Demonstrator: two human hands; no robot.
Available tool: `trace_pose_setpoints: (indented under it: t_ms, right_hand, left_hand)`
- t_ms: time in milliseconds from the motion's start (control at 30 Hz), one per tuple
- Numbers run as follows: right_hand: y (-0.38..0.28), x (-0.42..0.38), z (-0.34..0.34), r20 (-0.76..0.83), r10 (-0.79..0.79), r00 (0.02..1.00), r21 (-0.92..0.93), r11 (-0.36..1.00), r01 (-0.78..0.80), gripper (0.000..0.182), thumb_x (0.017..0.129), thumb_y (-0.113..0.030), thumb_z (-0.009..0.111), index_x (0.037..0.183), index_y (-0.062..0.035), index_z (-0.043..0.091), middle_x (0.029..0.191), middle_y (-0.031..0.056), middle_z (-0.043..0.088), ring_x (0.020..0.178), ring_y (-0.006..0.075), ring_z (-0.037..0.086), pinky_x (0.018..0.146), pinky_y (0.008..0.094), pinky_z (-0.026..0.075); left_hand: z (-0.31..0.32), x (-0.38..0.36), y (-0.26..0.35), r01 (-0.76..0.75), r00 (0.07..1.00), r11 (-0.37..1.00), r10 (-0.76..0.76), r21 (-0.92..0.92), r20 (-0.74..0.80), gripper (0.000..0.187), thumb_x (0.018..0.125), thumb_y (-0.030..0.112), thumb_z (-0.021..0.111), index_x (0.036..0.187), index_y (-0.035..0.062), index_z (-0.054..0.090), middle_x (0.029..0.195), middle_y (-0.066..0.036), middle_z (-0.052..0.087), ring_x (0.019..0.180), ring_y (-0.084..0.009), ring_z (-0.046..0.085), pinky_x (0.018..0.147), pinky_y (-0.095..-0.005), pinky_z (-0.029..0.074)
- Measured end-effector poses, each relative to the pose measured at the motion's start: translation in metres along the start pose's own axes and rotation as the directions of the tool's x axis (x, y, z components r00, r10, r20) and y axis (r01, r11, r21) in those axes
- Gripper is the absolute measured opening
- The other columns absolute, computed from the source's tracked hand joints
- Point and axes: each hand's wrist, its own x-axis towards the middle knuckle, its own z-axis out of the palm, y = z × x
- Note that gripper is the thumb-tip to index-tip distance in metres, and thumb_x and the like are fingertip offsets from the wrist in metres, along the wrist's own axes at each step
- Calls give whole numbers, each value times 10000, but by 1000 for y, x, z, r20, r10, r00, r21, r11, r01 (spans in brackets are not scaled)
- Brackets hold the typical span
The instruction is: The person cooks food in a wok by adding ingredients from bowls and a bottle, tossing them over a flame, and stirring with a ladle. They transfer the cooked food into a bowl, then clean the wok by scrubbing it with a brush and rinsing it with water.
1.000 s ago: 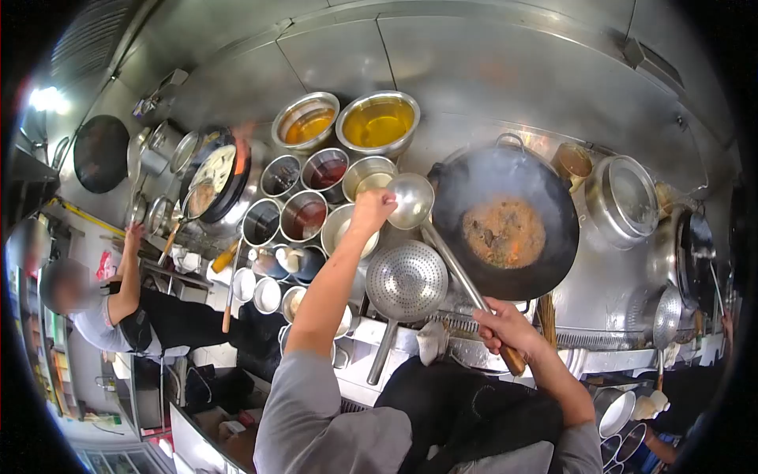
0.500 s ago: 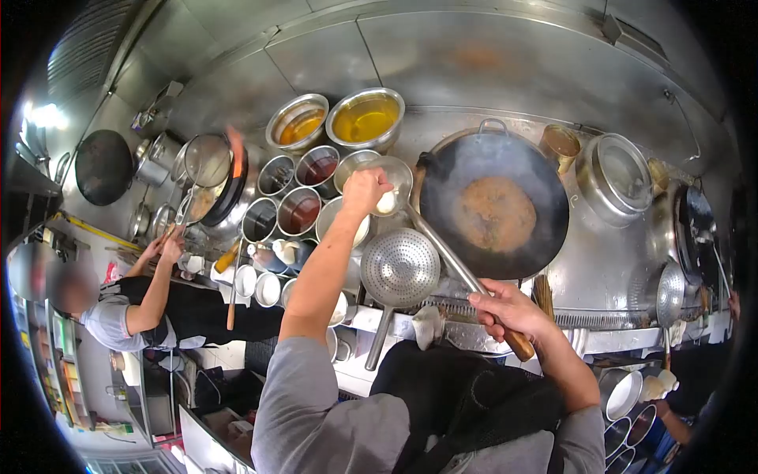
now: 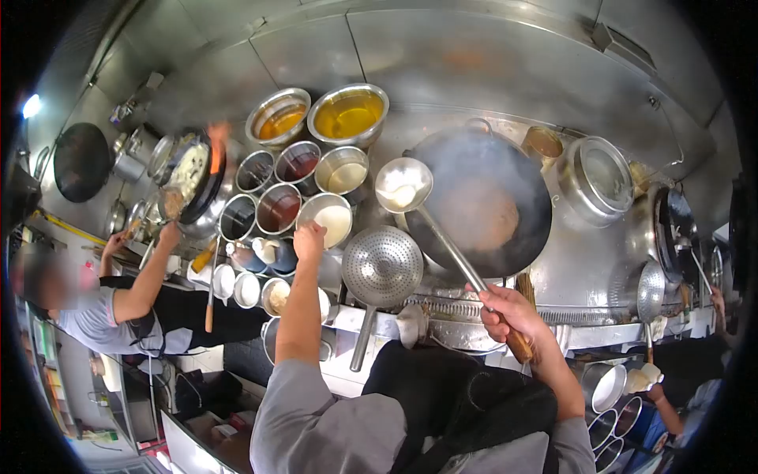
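Right hand closed around the wooden grip of the ladle. The long shaft runs up and left from the table's near edge; the bowl, holding a pale lump and some liquid, hangs level just off the left rim of the wok. The wok is steaming, its contents blurred.

Left hand reaches into the seasoning cluster, fingers bent down at the near rim of a bowl of white seasoning. Whether it grips anything: cannot tell.

The perforated skimmer lies between the two arms, its handle overhanging the front edge. Seasoning pots are packed rim to rim on the left, with two large oil bowls behind. Open room is narrow: a strip between the skimmer and the wok.

A co-worker stands to the left, arm raised to a second wok.
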Motion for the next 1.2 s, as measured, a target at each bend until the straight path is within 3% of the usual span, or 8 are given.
trace_pose_setpoints:
  t_ms: [233, 333, 400, 533, 900, 1033, 1100, 1200]
  right_hand:
    - [-1, -13, 2, -62, -11, 998, 3, 1000, 12, 420, 998, -260, 589, 1361, -70, 495, 637, -28, 444, 416, 50, 392, 361, 222, 331]
    - [2, -13, 3, -68, 0, 998, -12, 1000, -1, 419, 999, -266, 587, 1358, -70, 495, 637, -25, 450, 414, 52, 396, 358, 219, 349]
    - [4, -13, 7, -63, -2, 998, -37, 999, 0, 421, 997, -263, 590, 1358, -70, 491, 639, -23, 460, 415, 54, 415, 356, 221, 375]
    - [0, -10, 30, -107, 30, 994, -106, 994, -42, 315, 996, -252, 593, 1237, -61, 525, 641, -20, 473, 424, 56, 448, 361, 226, 401]
    - [8, 6, 55, -136, 42, 990, -261, 962, -76, 235, 1005, -241, 582, 1143, -57, 533, 637, -23, 482, 430, 69, 466, 387, 235, 422]
    - [9, 7, 57, -139, 29, 990, -294, 953, -69, 214, 1009, -247, 576, 1106, -61, 534, 637, -22, 486, 436, 73, 479, 391, 240, 426]
    - [10, 9, 55, -126, 37, 991, -309, 948, -74, 213, 1005, -259, 583, 1072, -65, 528, 640, -22, 490, 436, 70, 479, 390, 243, 424]
    - [13, 14, 47, -119, 27, 993, -366, 928, -69, 224, 999, -278, 595, 1058, -75, 521, 646, -23, 490, 437, 66, 473, 389, 243, 420]
  left_hand:
    - [15, 2, -2, -25, 998, 1000, 25, -4, -56, 176, 734, 197, 731, 836, 54, 712, 866, -147, 723, 776, -354, 693, 747, -451, 545]
    - [35, 12, -23, -54, 977, 998, 48, 26, 206, 180, 777, 203, 692, 910, 85, 723, 961, -155, 722, 822, -363, 699, 771, -447, 560]
    - [61, 31, -34, -178, 947, 895, 43, 409, 319, 209, 837, 203, 630, 972, 71, 721, 1021, -188, 713, 891, -371, 704, 814, -446, 571]
    - [42, 30, 8, -101, 900, 883, -115, 458, 419, 230, 919, 157, 552, 1060, 49, 697, 1118, -164, 702, 1040, -307, 694, 861, -407, 577]
    - [73, 43, 2, -192, 901, 868, -29, 458, 432, 224, 908, 143, 573, 1061, 41, 701, 1088, -196, 706, 1031, -315, 695, 876, -410, 571]
    - [60, 45, -3, -237, 891, 889, 37, 393, 453, 215, 818, 217, 687, 960, 62, 729, 1042, -204, 713, 962, -335, 707, 850, -416, 570]
    - [45, 44, 0, -142, 947, 981, 96, 132, 306, 163, 805, 226, 705, 884, 89, 742, 977, -188, 722, 879, -336, 715, 800, -428, 573]
    - [-22, 21, 67, -268, 935, 906, 326, -327, 139, 213, 831, 246, 725, 931, 59, 751, 882, -140, 735, 795, -242, 720, 737, -368, 552]
